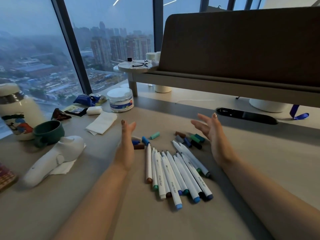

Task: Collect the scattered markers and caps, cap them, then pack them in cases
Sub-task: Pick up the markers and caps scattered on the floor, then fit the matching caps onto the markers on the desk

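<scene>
A head-worn camera looks down on a pale desk (pixel 259 170) beside a tall window over a hazy city. At far left stand a white bottle (pixel 15 115) with a cartoon print and a dark green cup (pixel 48 130). A white moulded gadget (pixel 55 158) lies in front of them, while a folded napkin (pixel 101 124) and a clear plastic jar (pixel 120 99) sit further back, all well apart from the work. Next comes the left hand (pixel 127 135), raised on its edge with the palm turned inward, fingers straight, holding nothing. Just beside it lie a few loose caps (pixel 138 144), blue and brown, with a mint cap (pixel 154 135) a little further right. Between the two forearms a bundle of white markers (pixel 174 174) lies roughly side by side, coloured ends toward the person, most writing tips bare. A blue cap sits at the tip of the leftmost marker; whether it is pushed on cannot be told. At the bundle's far right is a second cluster of caps (pixel 190 140) in brown, grey, blue, green and black. The right hand (pixel 211 130) mirrors the left, palm inward, fingers loosely extended, empty. The hands seem set like brackets to sweep strays toward the pile. Gathering looks nearly done, capping barely begun, and no case is in view. At far right, a black cable slot (pixel 245 116) and a blue ribbon (pixel 297 113) lie below a grey divider (pixel 242 45).
</scene>
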